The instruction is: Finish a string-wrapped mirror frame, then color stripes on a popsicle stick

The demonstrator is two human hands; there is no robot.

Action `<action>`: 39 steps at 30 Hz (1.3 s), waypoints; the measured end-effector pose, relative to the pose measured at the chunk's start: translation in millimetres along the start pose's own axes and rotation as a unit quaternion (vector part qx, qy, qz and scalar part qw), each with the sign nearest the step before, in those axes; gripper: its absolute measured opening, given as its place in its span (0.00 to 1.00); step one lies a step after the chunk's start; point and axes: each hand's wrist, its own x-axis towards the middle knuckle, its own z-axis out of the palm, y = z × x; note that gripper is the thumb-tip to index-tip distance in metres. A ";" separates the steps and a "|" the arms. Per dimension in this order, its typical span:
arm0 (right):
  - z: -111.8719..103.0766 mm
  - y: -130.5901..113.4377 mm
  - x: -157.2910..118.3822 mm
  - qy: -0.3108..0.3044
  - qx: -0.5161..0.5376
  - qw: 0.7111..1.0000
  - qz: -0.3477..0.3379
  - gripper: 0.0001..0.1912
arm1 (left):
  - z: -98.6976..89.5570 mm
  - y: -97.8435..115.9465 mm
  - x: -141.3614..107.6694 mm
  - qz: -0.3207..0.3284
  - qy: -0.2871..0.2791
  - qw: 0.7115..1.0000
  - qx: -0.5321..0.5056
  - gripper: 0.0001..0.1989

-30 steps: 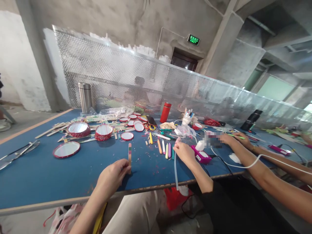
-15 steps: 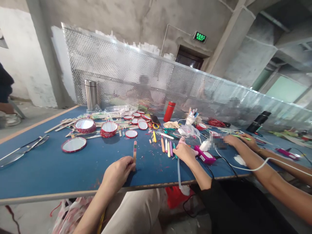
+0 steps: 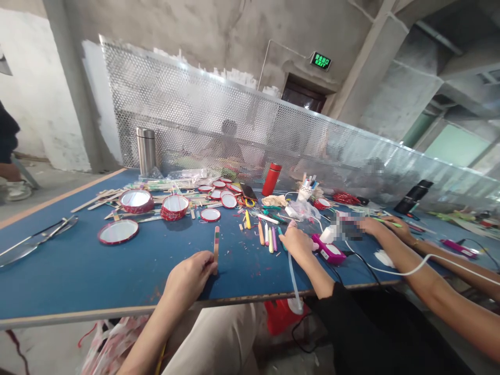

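Note:
My left hand point(image 3: 192, 277) rests near the table's front edge, its fingers pinched on a wooden stick point(image 3: 216, 244) that stands upright with coloured bands near its top. Further right, my right hand point(image 3: 297, 244) is closed round something pink, and a translucent strip point(image 3: 294, 281) hangs down from it over the table edge. Crayons point(image 3: 271, 238) lie just left of that hand. A purple box point(image 3: 330, 250) with a white bottle point(image 3: 328, 234) is on its right. Stacks of red-rimmed discs point(image 3: 174, 207) and a single disc point(image 3: 118, 232) lie at the left.
Behind are a steel flask point(image 3: 146, 151), a red flask point(image 3: 271, 178) and a cup of pens point(image 3: 305, 191) before a perforated metal screen point(image 3: 175, 104). Another person's hands point(image 3: 375, 229) work at the right. A white cable point(image 3: 410, 270) crosses there; glasses point(image 3: 42, 237) lie far left.
My right hand has shifted slightly, and the lower end of the translucent strip has swung right. My left hand and the stick have stayed in place.

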 end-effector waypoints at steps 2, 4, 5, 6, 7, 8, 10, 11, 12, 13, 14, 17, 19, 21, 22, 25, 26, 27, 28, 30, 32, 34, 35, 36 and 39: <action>-0.8 -1.5 -3.7 0.012 0.002 1.000 -0.018 0.18 | 0.0 0.2 0.0 -0.002 -0.003 1.000 0.001 0.10; -1.2 -3.3 -7.3 0.014 0.009 0.999 -0.042 0.17 | 0.1 0.4 0.1 -0.003 -0.002 1.000 0.004 0.10; -1.3 -4.1 -8.6 0.010 0.014 0.998 -0.054 0.17 | 0.2 0.4 0.2 -0.003 -0.001 1.000 0.005 0.10; -1.4 -4.6 -9.5 0.003 0.018 0.998 -0.064 0.16 | 0.4 0.3 0.2 -0.002 0.001 1.000 0.006 0.10; -1.7 -4.8 -10.0 -0.006 0.022 0.997 -0.071 0.16 | 0.6 0.2 0.2 -0.002 0.002 1.000 0.007 0.10; -2.0 -4.8 -10.0 -0.016 0.025 0.997 -0.077 0.15 | 0.7 0.1 0.2 -0.003 0.003 1.000 0.010 0.10; -3.0 -4.3 -9.0 -0.034 0.029 0.995 -0.084 0.15 | 0.8 0.0 0.2 -0.005 0.002 1.000 0.014 0.10; -3.5 -4.0 -8.0 -0.042 0.030 0.995 -0.085 0.15 | 0.7 0.0 0.2 -0.005 0.001 1.000 0.014 0.10; -3.8 -3.9 -6.9 -0.047 0.030 0.995 -0.084 0.13 | 0.6 0.1 0.1 -0.004 0.001 1.000 0.013 0.11; -3.8 -3.9 -5.7 -0.050 0.030 0.995 -0.081 0.12 | 0.5 0.1 0.0 -0.002 0.001 1.000 0.012 0.11; -3.6 -4.0 -4.4 -0.052 0.031 0.995 -0.076 0.11 | 0.4 0.2 -0.1 -0.001 0.002 1.000 0.011 0.11; -1.2 -4.6 -0.9 -0.053 0.038 0.996 -0.063 0.10 | 0.4 0.2 -0.3 0.000 0.006 1.000 0.007 0.11; 0.9 -3.9 1.1 -0.051 0.050 0.996 -0.058 0.10 | 0.5 0.1 -0.2 0.000 0.005 1.000 0.006 0.11; 2.8 -1.4 2.6 -0.048 0.070 0.995 -0.053 0.09 | 0.7 -0.1 -0.1 -0.001 0.003 1.000 0.009 0.10; 3.7 0.5 3.1 -0.046 0.082 0.994 -0.052 0.09 | 0.7 -0.1 0.0 -0.002 0.002 1.000 0.010 0.10; 6.9 7.5 3.1 -0.032 0.131 0.989 -0.060 0.10 | 0.7 -0.2 0.2 -0.001 0.000 1.000 0.012 0.11; 8.3 9.7 2.4 -0.023 0.149 0.987 -0.063 0.10 | 0.7 -0.4 0.2 0.001 0.001 1.000 0.011 0.11; 9.9 11.8 1.3 -0.012 0.167 0.984 -0.066 0.10 | 0.8 -0.6 0.2 0.003 0.002 1.000 0.011 0.11; 11.7 13.6 -0.2 -0.001 0.187 0.980 -0.068 0.09 | 1.0 -0.9 0.2 0.005 0.003 1.000 0.010 0.11; 15.8 16.1 -4.4 0.017 0.226 0.971 -0.072 0.08 | 1.4 -1.5 0.3 0.005 0.005 1.000 0.010 0.11; 20.5 17.8 -9.6 0.033 0.265 0.960 -0.081 0.08 | 1.6 -1.8 0.2 0.005 0.005 1.000 0.009 0.11; 25.7 19.1 -15.2 0.048 0.298 0.949 -0.093 0.09 | 1.4 -1.2 -0.1 0.005 0.006 1.000 0.009 0.11; 28.3 19.8 -17.9 0.056 0.311 0.944 -0.098 0.09 | 1.0 -0.7 -0.4 0.006 0.007 1.000 0.009 0.11; 30.9 20.6 -20.3 0.064 0.323 0.939 -0.102 0.10 | 0.6 0.1 -0.7 0.006 0.008 1.000 0.011 0.11; 37.5 23.8 -25.5 0.078 0.353 0.926 -0.111 0.10 | -0.8 2.3 -1.9 0.003 0.011 1.000 0.013 0.11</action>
